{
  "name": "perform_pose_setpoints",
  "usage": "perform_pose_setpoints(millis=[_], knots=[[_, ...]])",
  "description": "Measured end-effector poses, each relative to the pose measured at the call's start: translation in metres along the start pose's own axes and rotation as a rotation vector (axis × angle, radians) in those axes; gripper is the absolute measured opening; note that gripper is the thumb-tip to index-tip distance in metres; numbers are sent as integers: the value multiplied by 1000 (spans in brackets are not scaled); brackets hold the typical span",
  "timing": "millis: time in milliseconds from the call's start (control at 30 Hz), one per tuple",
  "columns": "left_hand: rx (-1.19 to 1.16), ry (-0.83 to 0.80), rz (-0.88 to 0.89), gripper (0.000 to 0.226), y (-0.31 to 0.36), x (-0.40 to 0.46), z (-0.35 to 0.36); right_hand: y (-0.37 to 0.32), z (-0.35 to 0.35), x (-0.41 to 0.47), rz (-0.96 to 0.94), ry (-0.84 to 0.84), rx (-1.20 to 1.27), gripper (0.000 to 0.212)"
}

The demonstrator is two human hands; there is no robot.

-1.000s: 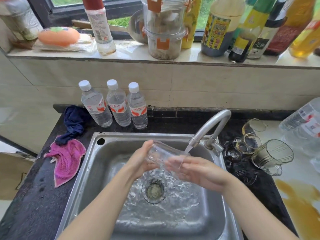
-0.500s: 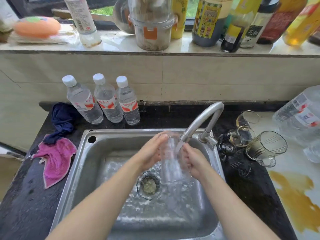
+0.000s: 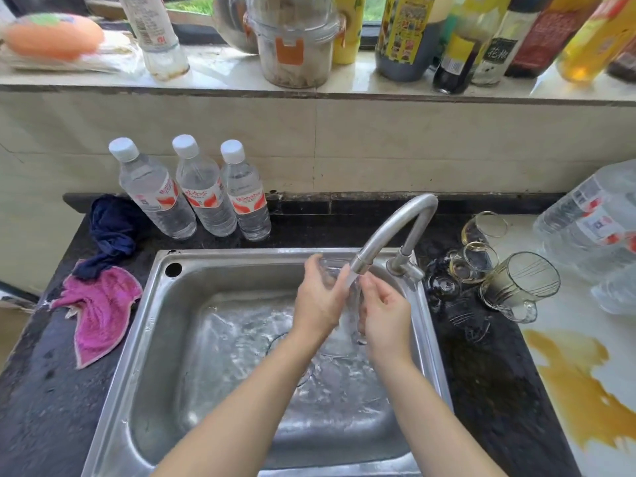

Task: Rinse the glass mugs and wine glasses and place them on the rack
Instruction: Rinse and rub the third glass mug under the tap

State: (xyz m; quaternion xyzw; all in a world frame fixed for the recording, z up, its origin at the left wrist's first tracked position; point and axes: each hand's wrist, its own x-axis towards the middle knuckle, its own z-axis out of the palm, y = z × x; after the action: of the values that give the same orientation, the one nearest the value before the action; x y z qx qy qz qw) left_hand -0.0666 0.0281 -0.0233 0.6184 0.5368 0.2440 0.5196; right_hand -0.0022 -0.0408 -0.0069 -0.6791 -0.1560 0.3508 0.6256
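Observation:
A clear glass [image 3: 346,304] stands upright between my hands under the running tap [image 3: 389,232], over the steel sink [image 3: 213,270]. My left hand [image 3: 318,299] wraps its left side with the fingers curled near the rim. My right hand [image 3: 383,309] holds its right side. Water streams from the spout onto the glass and splashes in the basin. On the counter to the right lie a glass mug [image 3: 516,287] on its side and two gold-rimmed glasses [image 3: 473,261] [image 3: 483,227]. A wine glass base [image 3: 442,285] shows beside them.
Three water bottles [image 3: 196,191] stand behind the sink. A pink cloth [image 3: 99,308] and a dark blue cloth [image 3: 113,232] lie on the wet black counter at left. A large water jug [image 3: 599,222] sits far right, above an orange spill [image 3: 581,383]. The sill holds several bottles and jars.
The glass went from lying tilted across my hands to standing upright under the spout. Both hands moved up and right, closer to the tap.

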Motion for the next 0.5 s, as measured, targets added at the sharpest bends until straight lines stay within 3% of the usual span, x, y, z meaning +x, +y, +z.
perform_pose_setpoints(millis=[200,267,367,500], knots=[[299,-53,327,82,-20,-50,-2,-8,-2,6,89,96,194,19],[142,-109,245,76,-15,-39,-4,-4,-2,5,90,76,210,18],[-41,-233,-27,60,-3,2,-12,3,-4,5,134,37,262,16],[-497,-557,-230,89,-12,13,-22,-2,-15,20,332,-114,390,20]])
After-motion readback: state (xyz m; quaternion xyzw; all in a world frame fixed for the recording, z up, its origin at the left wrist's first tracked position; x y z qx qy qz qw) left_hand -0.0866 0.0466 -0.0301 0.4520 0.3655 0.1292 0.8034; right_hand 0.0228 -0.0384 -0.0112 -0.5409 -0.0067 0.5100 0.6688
